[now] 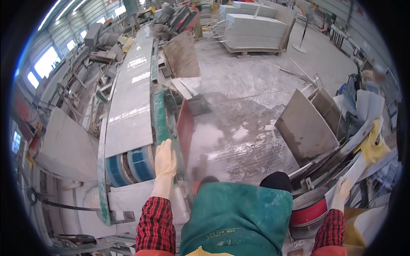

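My left hand [165, 164], in a cream rubber glove, lies with straight fingers on the green metal rail [159, 115] along the conveyor's right side. Beside it run blue belts on rollers [141, 164]. A long, shiny pale stone slab [132, 102] lies on the conveyor and stretches away from me. Far to my right, my right hand [341, 192], gloved alike, is against a pale strip [355, 173] among leaning boards and offcuts. Its fingers look extended, though small and partly blending with the strip.
Brown-grey panels [305, 128] lean at the right, with a yellow cloth [373, 147] nearby. Below is a red-banded round tub [307, 215]. A reddish board [185, 130] stands beside the rail. Stacked white slabs [256, 32] sit on a pallet farther off. The floor [239, 149] looks wet.
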Demonstrator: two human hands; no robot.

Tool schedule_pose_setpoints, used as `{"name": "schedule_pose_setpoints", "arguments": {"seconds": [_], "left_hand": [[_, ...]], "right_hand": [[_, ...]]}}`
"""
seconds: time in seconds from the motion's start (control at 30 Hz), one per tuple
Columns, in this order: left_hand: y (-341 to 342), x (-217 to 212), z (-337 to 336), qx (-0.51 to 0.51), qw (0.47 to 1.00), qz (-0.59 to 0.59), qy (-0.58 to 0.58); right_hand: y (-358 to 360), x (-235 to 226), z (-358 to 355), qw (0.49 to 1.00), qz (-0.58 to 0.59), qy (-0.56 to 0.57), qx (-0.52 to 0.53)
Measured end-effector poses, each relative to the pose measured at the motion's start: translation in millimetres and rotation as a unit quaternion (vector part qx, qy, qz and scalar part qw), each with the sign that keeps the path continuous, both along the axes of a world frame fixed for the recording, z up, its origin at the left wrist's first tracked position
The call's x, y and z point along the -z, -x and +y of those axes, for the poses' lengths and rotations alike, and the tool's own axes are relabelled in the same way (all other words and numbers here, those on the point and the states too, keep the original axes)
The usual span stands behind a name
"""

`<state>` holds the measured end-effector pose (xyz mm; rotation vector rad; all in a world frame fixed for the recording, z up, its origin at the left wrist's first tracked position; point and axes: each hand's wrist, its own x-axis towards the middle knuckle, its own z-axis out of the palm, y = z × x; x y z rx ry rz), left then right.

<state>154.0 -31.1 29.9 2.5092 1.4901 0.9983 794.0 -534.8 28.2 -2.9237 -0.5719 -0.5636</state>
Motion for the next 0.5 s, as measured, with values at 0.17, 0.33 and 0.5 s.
{"name": "schedule_pose_setpoints", "arguments": {"seconds": [0.17, 0.33, 0.5], "left_hand": [[5.6, -17.6, -5.7, -0.020, 0.996, 0.006, 0.087], [10.0, -10.3, -2.9, -0.003, 0.997, -0.027, 0.076], [19.2, 8.9, -1.1, -0.003, 0.988, -0.144, 0.064]], "right_hand": [[79.2, -15.6, 27.1, 0.994, 0.049, 0.020, 0.096], [53.5, 13.8, -1.6, 0.946, 0.216, -0.207, 0.127], [4.1, 12.5, -18.4, 0.980, 0.150, -0.033, 0.128]]}}
